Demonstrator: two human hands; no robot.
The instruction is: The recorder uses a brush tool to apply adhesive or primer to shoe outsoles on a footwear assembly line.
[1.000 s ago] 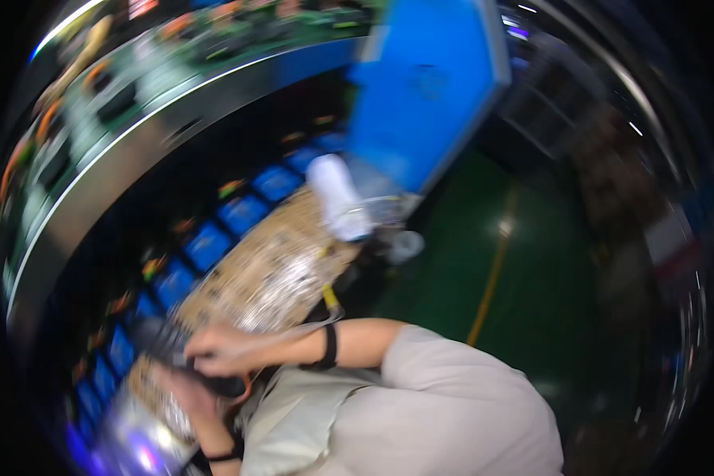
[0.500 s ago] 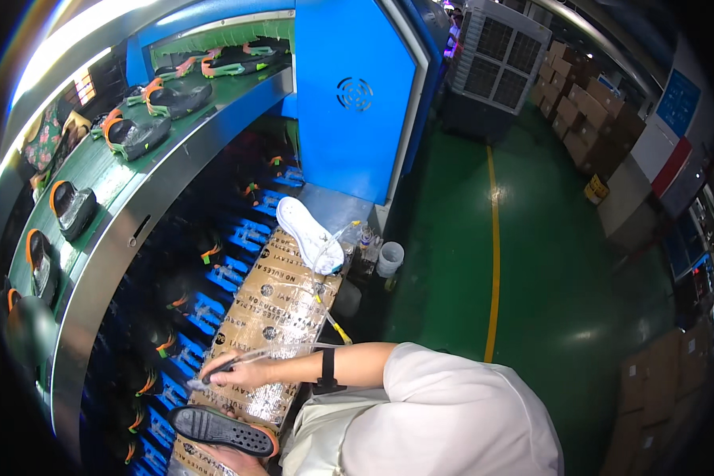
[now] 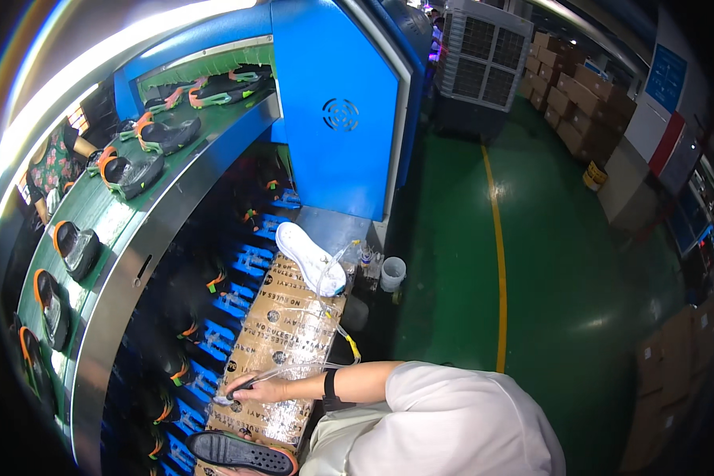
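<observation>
At the lower edge, my left hand (image 3: 236, 471) is closed around a black shoe sole (image 3: 234, 452) with an orange rim and holes at one end. Most of that hand is hidden under the sole. Just beyond it, my right hand (image 3: 270, 389) grips a dark-handled brush (image 3: 239, 389) with a pale tip and a clear thin tube (image 3: 313, 365) running from it. The brush tip is apart from the sole, over the bench (image 3: 282, 317) covered in printed brown cardboard and clear film. A white sole (image 3: 309, 258) lies at the bench's far end, with tubing across it.
A green conveyor (image 3: 115, 230) carrying several black and orange shoe uppers curves along the left. Blue clamps (image 3: 214, 339) line the bench's left side. A blue machine (image 3: 341, 159) stands ahead; a white cup (image 3: 393, 274) sits right of the bench. Another person (image 3: 55, 163) is beyond the conveyor.
The whole view has shifted, so the scene sits lower in the picture. My hands keep hold of the sole and brush. More of the other person's arm shows beyond the conveyor.
</observation>
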